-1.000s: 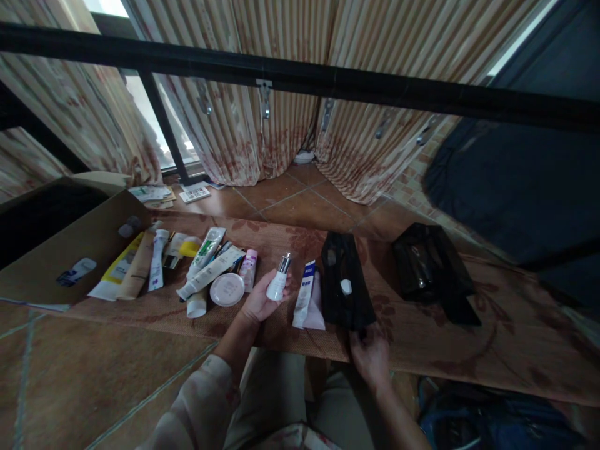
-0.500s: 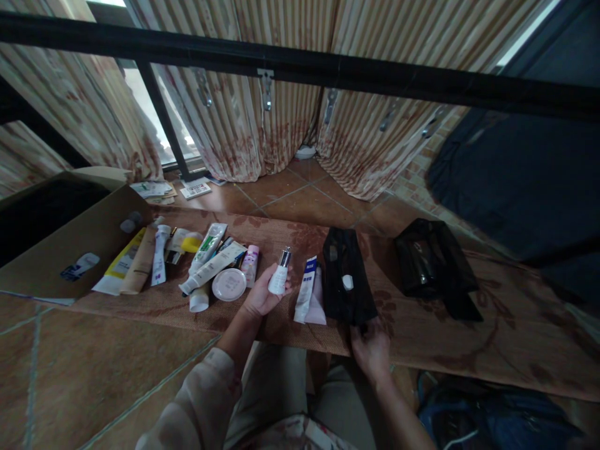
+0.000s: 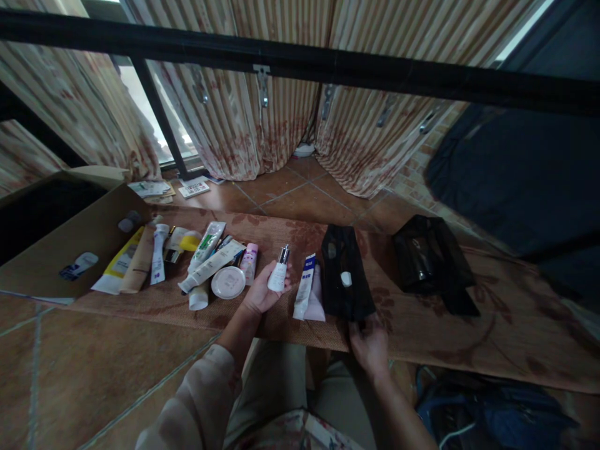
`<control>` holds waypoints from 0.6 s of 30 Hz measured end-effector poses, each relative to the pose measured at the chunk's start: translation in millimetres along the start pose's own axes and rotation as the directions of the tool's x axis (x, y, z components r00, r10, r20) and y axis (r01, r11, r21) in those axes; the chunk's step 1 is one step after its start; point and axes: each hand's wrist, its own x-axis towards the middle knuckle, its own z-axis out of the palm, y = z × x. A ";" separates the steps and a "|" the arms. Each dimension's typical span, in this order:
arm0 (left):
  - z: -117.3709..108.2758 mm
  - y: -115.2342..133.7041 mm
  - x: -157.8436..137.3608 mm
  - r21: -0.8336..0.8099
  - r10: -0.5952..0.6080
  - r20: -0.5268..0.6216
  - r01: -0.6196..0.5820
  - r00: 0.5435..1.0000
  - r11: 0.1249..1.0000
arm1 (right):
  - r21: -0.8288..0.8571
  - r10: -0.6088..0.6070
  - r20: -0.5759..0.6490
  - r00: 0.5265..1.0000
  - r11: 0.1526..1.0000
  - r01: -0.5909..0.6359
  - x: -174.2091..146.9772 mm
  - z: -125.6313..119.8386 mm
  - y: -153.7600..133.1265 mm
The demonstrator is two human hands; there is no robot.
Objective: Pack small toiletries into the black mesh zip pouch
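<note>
My left hand (image 3: 263, 290) is closed around a small white bottle (image 3: 277, 276) with a shiny silver cap, label side up. At the near end of a black mesh pouch (image 3: 345, 281), my right hand (image 3: 370, 344) grips its edge; the fingertips are partly hidden. Between the hands lie a white-and-blue tube (image 3: 305, 290) and a pale lilac tube (image 3: 316, 300), side by side. Left of my left hand are a round white jar (image 3: 228, 283), a pink bottle (image 3: 249, 262) and a white tube (image 3: 213, 267) on a pile of other tubes.
A cardboard box (image 3: 107, 240) stands at the left end of the cloth-covered bench (image 3: 515, 325). Beside it lie a yellow-and-white tube (image 3: 117, 265) and a beige tube (image 3: 139, 265). Another black mesh pouch (image 3: 431, 256) sits to the right. A blue backpack (image 3: 497, 412) rests below.
The view has shifted slightly. My left hand still holds the bottle, tilted a little differently, and my right hand stays at the pouch's near end.
</note>
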 end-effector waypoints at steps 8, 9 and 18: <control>0.8 0.4 0.2 -0.017 -0.002 -0.004 0.002 1.000 1.000 | -0.044 -0.002 -0.008 1.000 0.999 0.001 1.4 -1.9 -3.4; 1.0 0.4 0.2 -0.020 -0.001 -0.005 0.001 1.000 1.000 | -0.041 -0.003 -0.009 1.000 0.999 0.002 1.4 -2.0 -3.5; 1.1 1.1 0.4 -0.025 -0.008 -0.005 0.008 1.000 1.000 | -0.020 -0.012 0.008 1.000 1.000 0.012 1.4 -2.8 -3.6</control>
